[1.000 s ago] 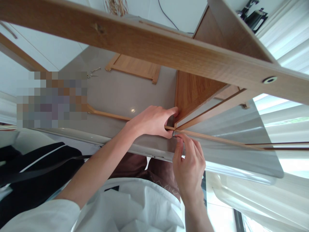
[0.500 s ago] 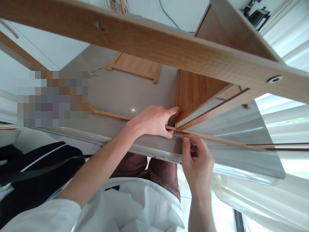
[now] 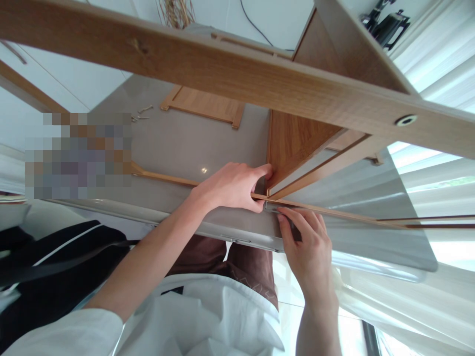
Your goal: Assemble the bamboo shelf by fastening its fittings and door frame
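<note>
My left hand clamps the wooden frame corner at the tabletop edge to steady it, while my right hand fingers pinch a small metal tool against that joint.

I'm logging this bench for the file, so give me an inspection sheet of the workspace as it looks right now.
Surface: glossy grey table, bare in the middle.
Job's things: wooden frame standing on the table; small metal tool at its lower corner.
Clutter: loose screws and a spare wooden panel at the far side.
Grippers: left hand grips the frame's corner; right hand pinches the tool against the joint.
Cables: one black cable on the far wall.
Surroundings: white curtains to the right, dark bag at lower left, black stand at top right.
</note>
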Action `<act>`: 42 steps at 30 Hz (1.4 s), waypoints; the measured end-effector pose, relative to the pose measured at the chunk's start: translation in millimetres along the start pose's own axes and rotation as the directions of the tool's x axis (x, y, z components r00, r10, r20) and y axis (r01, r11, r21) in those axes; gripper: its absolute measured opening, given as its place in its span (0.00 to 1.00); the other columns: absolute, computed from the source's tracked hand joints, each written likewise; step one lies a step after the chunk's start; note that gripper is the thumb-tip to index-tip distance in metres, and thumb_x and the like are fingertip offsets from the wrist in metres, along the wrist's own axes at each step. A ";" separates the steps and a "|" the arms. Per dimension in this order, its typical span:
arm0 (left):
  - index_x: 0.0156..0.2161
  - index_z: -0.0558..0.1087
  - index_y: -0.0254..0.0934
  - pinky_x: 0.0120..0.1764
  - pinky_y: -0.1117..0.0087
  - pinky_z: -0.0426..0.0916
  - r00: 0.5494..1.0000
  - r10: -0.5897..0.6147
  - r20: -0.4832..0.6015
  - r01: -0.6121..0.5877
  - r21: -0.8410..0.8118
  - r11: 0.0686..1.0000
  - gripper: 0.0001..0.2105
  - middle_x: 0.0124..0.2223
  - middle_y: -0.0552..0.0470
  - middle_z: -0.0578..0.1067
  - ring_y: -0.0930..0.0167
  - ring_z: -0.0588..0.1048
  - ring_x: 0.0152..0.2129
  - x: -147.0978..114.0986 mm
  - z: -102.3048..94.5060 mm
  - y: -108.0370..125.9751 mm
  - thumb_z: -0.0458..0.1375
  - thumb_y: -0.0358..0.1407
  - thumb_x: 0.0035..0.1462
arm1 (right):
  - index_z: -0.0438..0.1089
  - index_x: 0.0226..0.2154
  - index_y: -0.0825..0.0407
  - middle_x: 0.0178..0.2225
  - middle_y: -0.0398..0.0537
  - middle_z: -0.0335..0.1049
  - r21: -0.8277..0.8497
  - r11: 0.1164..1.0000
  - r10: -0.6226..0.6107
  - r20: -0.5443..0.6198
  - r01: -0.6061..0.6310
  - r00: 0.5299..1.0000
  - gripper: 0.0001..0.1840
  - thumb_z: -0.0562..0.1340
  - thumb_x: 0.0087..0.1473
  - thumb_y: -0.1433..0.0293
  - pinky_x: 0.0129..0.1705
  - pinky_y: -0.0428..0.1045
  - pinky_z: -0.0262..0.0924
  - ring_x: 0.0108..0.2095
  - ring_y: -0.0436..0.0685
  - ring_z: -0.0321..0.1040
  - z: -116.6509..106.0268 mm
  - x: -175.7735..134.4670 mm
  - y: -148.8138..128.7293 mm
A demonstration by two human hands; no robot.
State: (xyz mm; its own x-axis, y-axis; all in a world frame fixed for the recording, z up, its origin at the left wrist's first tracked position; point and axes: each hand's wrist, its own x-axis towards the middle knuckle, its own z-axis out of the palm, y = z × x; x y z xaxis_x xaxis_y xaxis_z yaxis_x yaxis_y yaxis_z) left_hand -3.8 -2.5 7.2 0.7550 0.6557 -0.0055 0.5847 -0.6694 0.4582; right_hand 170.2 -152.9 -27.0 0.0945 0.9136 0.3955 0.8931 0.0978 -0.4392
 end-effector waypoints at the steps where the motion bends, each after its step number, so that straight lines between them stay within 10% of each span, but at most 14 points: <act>1: 0.47 0.68 0.45 0.27 0.68 0.59 1.000 -0.002 0.003 0.002 -0.002 1.000 0.21 0.28 0.60 0.79 0.67 0.77 0.25 0.0 -0.1 0.1 0.63 0.43 0.47 | 0.76 0.47 0.48 0.41 0.46 0.73 0.006 1.000 -0.008 0.002 0.008 1.000 0.10 0.61 0.64 0.70 0.49 0.51 0.64 0.44 0.55 0.66 0.8 0.4 -0.1; 42: 0.47 0.68 0.44 0.26 0.67 0.58 1.000 0.009 0.016 -0.008 -0.027 1.000 0.21 0.29 0.60 0.79 0.67 0.76 0.24 -0.9 -2.3 -0.5 0.63 0.43 0.47 | 0.74 0.49 0.49 0.44 0.52 0.69 -0.104 0.975 -0.199 -0.014 0.196 0.980 0.16 0.60 0.62 0.79 0.43 0.53 0.67 0.46 0.59 0.63 2.1 4.9 -8.0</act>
State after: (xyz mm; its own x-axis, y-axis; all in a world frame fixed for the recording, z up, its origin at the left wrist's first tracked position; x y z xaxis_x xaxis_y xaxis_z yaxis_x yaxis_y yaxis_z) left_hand -5.4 -2.0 9.0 0.7649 0.6439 -0.0161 0.5700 -0.6651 0.4825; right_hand 162.6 -148.4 -23.3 -0.0788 0.8702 0.4864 0.9349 0.2339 -0.2669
